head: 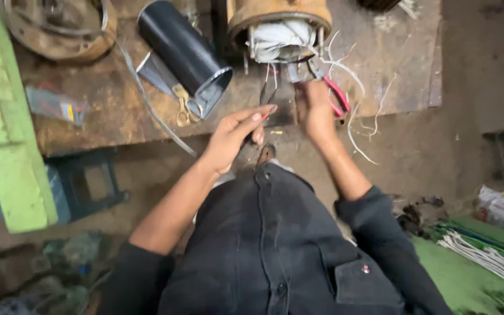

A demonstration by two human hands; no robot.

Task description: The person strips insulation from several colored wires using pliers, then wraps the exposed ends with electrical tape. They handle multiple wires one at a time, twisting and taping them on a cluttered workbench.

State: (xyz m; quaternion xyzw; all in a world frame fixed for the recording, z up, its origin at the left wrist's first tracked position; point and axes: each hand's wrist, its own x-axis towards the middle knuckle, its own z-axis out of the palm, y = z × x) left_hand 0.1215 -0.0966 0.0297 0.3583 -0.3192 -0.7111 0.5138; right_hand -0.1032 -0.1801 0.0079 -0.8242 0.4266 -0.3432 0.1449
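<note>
A rusty round motor housing (279, 13) stands at the far edge of the brown workbench (112, 111), with white wrapped windings (280, 39) and loose white wires (351, 76) hanging from its open end. My right hand (316, 111) grips red-handled pliers (336, 93) whose jaws point up toward the windings. My left hand (237, 133) is just left of it, fingers pinched on a thin dark wire end (268, 93) below the motor.
A black cylinder (185, 49) lies on the bench beside brass-coloured scissors (183, 108) and a grey sheet strip. A round rusty end cover (59, 26) sits far left, next to a green painted block (1, 128). A dark stool (86, 184) and white cable bundles (485, 256) are on the floor.
</note>
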